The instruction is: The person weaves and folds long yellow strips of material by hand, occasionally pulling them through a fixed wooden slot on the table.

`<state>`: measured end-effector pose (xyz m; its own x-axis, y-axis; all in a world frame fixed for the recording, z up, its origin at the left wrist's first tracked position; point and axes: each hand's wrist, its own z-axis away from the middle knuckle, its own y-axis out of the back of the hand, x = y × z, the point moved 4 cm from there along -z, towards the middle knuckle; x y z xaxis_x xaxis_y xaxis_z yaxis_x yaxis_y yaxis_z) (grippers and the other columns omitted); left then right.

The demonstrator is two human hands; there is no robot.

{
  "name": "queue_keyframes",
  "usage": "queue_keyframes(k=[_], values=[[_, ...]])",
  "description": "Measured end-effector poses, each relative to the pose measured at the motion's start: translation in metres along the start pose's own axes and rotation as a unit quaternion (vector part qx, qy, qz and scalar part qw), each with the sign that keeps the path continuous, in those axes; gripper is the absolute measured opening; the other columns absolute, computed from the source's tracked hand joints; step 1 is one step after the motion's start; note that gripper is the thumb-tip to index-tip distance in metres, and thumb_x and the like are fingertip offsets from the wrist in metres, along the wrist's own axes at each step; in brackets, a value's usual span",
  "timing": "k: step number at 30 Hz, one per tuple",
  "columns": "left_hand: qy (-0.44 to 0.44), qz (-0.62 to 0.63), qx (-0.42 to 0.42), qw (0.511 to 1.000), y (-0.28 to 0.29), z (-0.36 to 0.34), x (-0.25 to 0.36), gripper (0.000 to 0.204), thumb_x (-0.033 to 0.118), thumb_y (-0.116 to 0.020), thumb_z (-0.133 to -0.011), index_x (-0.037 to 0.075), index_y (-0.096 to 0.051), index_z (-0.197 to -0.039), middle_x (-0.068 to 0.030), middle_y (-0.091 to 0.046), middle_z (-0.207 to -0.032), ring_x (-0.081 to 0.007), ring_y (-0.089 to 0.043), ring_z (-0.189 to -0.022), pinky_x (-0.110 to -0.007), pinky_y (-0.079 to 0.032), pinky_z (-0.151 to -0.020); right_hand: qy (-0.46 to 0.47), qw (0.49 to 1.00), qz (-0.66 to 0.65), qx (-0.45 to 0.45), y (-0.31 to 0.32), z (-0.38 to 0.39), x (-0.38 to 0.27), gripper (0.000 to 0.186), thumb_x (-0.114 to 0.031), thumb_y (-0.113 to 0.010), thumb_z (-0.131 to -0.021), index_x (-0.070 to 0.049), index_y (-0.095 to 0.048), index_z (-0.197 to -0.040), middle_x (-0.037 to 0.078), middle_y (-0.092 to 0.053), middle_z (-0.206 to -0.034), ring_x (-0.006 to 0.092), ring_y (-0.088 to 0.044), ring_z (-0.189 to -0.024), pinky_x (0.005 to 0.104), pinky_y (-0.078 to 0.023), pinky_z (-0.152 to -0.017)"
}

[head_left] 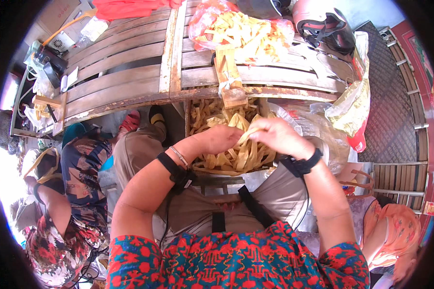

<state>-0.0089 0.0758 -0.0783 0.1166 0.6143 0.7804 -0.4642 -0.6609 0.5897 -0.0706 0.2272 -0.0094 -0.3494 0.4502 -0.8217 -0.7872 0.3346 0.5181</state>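
My left hand (pixel 221 139) and my right hand (pixel 280 137) meet above an open box, between my knees. A pale yellow, flat, leaf-like strip (pixel 246 136) is pinched between the fingers of my right hand. The left fingers close on the same strip's other side, their tips partly hidden. Below lies a heap of similar yellow strips (pixel 241 161), tangled and filling the box. Just beyond my hands, a wooden block (pixel 234 99) is tied with white cord at the edge of the slatted table (pixel 130 82).
A red and clear plastic bag of yellow strips (pixel 236 29) lies on the table, with a helmet (pixel 323 24) beside it. Plastic sacks (pixel 349 108) hang at right. People sit close on both sides; the left one's patterned clothing (pixel 84 164) is near my knee.
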Motion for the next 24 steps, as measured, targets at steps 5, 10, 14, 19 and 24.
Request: queue_keyframes(k=[5, 10, 14, 19, 24], values=[[-0.027, 0.491, 0.009, 0.871, 0.022, 0.026, 0.040, 0.046, 0.042, -0.049, -0.094, 0.001, -0.059, -0.114, -0.0050, -0.063, -0.093, -0.0104, -0.054, -0.091, -0.026, -0.043, -0.084, 0.088, 0.945, -0.251, 0.189, 0.051, 0.043, -0.053, 0.012, -0.012, -0.061, -0.090, -0.004, -0.065, -0.098, -0.001, -0.059, -0.078, 0.0027, -0.049, -0.062, 0.0164, -0.038, -0.054], [-0.048, 0.442, -0.032, 0.895, 0.049, 0.048, 0.069, 0.051, 0.040, -0.059, -0.089, 0.002, -0.053, -0.122, -0.0041, -0.063, -0.088, -0.0148, -0.062, -0.081, -0.027, -0.049, -0.070, 0.181, 0.890, -0.332, 0.254, 0.085, 0.064, -0.084, 0.014, -0.017, -0.059, -0.092, -0.005, -0.062, -0.098, -0.002, -0.055, -0.068, 0.0026, -0.040, -0.054, 0.0158, -0.031, -0.049], [-0.048, 0.344, 0.188, 0.918, 0.068, 0.047, 0.079, 0.045, 0.037, -0.057, -0.092, 0.005, -0.052, -0.123, -0.0053, -0.062, -0.099, -0.0144, -0.060, -0.093, -0.028, -0.048, -0.078, 0.174, 0.943, -0.182, 0.216, 0.070, 0.065, -0.104, 0.014, -0.016, -0.065, -0.088, -0.006, -0.066, -0.098, -0.004, -0.059, -0.072, 0.0008, -0.046, -0.056, 0.0167, -0.038, -0.049], [-0.119, -0.043, 0.496, 0.859, 0.095, 0.074, 0.114, 0.087, 0.038, -0.081, -0.065, 0.001, -0.039, -0.131, -0.0180, -0.051, -0.125, -0.0294, -0.048, -0.119, -0.039, -0.038, -0.101, 0.146, 0.977, -0.073, 0.141, 0.045, 0.064, -0.118, 0.013, -0.013, -0.067, -0.086, -0.002, -0.066, -0.092, -0.002, -0.062, -0.075, 0.0045, -0.054, -0.068, 0.0216, -0.045, -0.060], [-0.132, 0.090, 0.209, 0.965, 0.058, 0.063, 0.141, 0.049, 0.022, -0.071, -0.081, 0.006, -0.051, -0.122, -0.0130, -0.064, -0.095, -0.0202, -0.063, -0.083, -0.031, -0.050, -0.073, 0.234, 0.959, 0.078, 0.141, 0.034, 0.061, -0.136, 0.011, -0.015, -0.067, -0.083, -0.005, -0.066, -0.087, 0.007, -0.064, -0.075, 0.0197, -0.062, -0.066, 0.0299, -0.048, -0.060]])
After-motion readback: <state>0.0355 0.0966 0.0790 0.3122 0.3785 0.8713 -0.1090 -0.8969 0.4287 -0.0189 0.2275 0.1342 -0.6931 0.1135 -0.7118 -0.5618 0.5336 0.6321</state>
